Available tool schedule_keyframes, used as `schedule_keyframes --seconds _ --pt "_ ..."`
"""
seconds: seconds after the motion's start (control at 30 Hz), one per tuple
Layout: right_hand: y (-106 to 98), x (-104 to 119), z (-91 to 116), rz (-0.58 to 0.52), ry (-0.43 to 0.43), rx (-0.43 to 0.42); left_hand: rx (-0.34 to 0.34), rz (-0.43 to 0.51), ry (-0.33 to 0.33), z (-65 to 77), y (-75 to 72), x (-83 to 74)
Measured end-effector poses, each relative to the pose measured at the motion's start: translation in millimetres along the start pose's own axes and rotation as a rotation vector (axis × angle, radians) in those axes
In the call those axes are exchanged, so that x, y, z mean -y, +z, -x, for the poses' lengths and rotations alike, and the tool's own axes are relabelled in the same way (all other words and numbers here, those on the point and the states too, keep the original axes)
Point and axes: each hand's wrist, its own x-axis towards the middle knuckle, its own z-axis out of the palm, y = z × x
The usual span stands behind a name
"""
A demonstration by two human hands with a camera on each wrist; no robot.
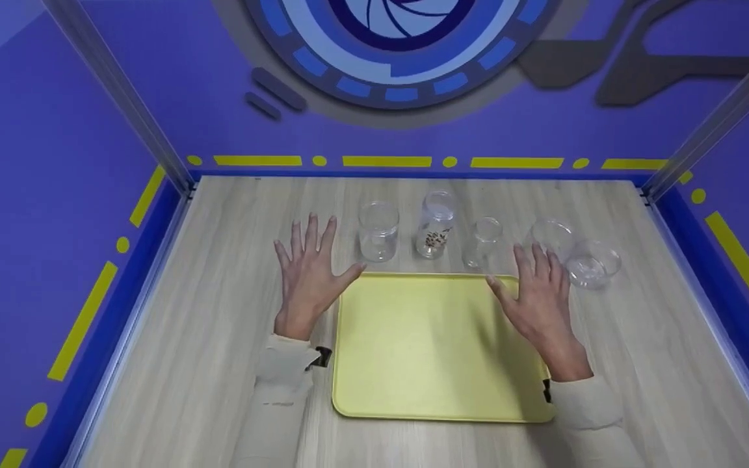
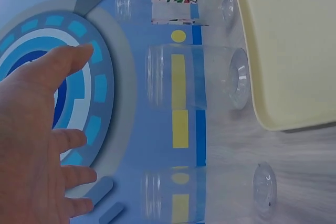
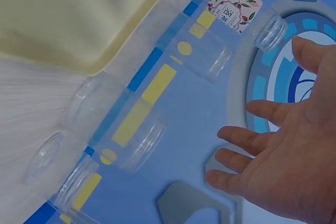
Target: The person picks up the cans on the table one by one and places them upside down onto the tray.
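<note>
My left hand (image 1: 313, 279) has its fingers spread and holds nothing; it is left of a yellow tray (image 1: 443, 413). My right hand (image 1: 540, 302), fingers extended and holding nothing, is over the tray's far right corner. Beyond the tray stand a clear jar (image 1: 379, 235), a taller clear jar with a flowered label (image 1: 435, 239) and a small, narrow clear jar (image 1: 482, 242). Two wide, low clear jars (image 1: 592, 265) are beside my right fingertips, one partly behind them. In the left wrist view, another clear jar (image 2: 207, 192) appears lowest, apart from the tray.
The tray lies on a pale wood-grain table (image 1: 199, 325). Blue printed panels (image 1: 179, 97) rise at the back and both sides, with metal posts (image 1: 121, 91) at the corners. Beige sleeves (image 1: 283, 377) cover both forearms.
</note>
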Motion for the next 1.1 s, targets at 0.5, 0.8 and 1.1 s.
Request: schedule_keyframes --seconds 0.5,0.8,1.1 --pt "-0.3 -10.8 6.6 -0.006 0.013 0.027 0.009 -0.006 -0.039 -8.8 -2.2 15.1" --pt "2.0 -17.8 10.3 0.024 0.01 -0.002 0.013 0.006 -0.057 -13.1 -3.4 23.9" --pt "0.4 -24.3 13.2 0.035 0.086 0.095 0.003 0.022 -0.074 -17.0 -5.1 29.3"
